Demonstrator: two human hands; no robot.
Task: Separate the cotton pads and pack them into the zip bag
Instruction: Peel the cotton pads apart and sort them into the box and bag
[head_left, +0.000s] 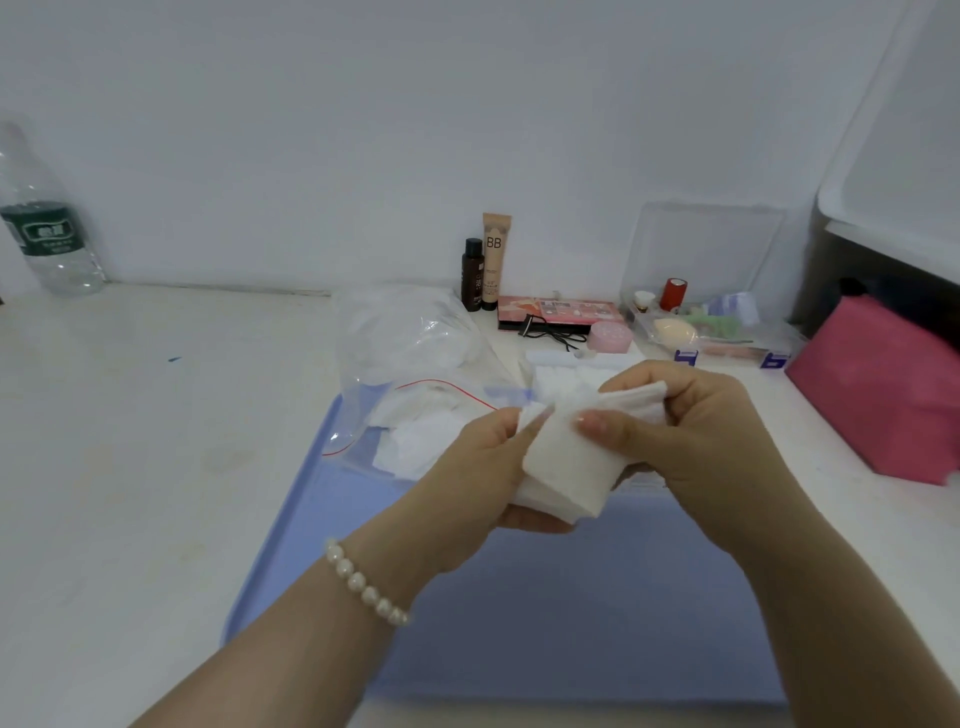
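**Cotton pads, partly packed: handling notes**

Nearest: blue tray (519, 623) on the white table (130, 467), both forearms crossing it; pearl bracelet (366, 584) on the left wrist.

Item 1. Stack of cotton pads (563, 467), held above the tray. Left hand (467, 483) cradles the stack from below, fingers curled round its edge. Right hand (691, 431) pinches the upper pads, thumb pressed on the top face. Judged very light, soft and compressible; layers likely cling by their fibres. Best taken at a free corner or edge and peeled, not pulled, since a hard tug may fluff or tear a pad.

Item 2. Zip bag (415, 415), clear with a red seal line, lying at the tray's far left, mouth open, several loose pads inside. Limp and slippery by the look; the mouth may need holding apart.

Item 3. Further back: cosmetics tubes (488, 270), clear organiser box (717, 312), pink pouch (878, 395), water bottle (47, 223).
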